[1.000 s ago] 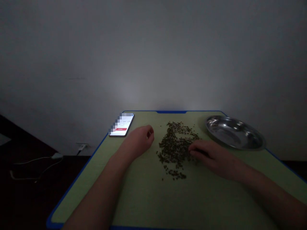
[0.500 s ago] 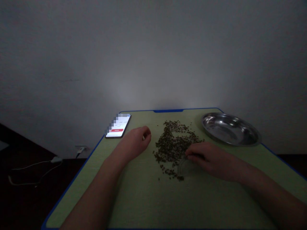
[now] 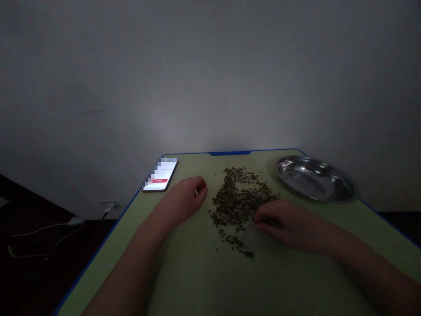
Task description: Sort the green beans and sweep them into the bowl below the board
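A loose, spread-out pile of small dark grains (image 3: 235, 199), perhaps seeds or dried beans, lies in the middle of the table. My left hand (image 3: 189, 195) rests just left of the pile with its fingers curled and thumb drawn in; whether anything is inside them is hidden. At the pile's right edge, my right hand (image 3: 283, 221) pinches a clear plastic piece with a curved edge (image 3: 255, 241). That piece stands low over the tabletop, its left edge beside some scattered grains. Its exact kind is hard to make out in the dim light.
An oval shiny metal bowl (image 3: 317, 180) sits at the right rear of the pale green table (image 3: 197, 281). A phone with a lit screen (image 3: 161, 174) lies at the left rear. Behind is a grey wall (image 3: 210, 79); a white cable (image 3: 42, 235) runs at the lower left.
My right hand and the clear plastic piece have shifted slightly toward me, with a few grains at the near end also lower. My left hand stays nearly still.
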The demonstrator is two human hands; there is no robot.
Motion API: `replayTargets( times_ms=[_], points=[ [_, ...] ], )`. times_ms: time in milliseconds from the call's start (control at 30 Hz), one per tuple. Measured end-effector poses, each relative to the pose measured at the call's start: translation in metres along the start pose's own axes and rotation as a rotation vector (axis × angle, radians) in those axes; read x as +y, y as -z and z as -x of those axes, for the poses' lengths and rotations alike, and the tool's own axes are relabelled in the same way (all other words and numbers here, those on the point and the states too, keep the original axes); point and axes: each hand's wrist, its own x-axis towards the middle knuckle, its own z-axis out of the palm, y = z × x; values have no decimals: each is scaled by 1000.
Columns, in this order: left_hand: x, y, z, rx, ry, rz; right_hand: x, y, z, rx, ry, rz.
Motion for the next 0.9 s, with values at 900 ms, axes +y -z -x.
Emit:
replayTargets(
  times_ms=[900],
  points=[
    [2, 1, 1, -20, 3, -25, 3, -1, 0, -16, -37, -70]
  ],
)
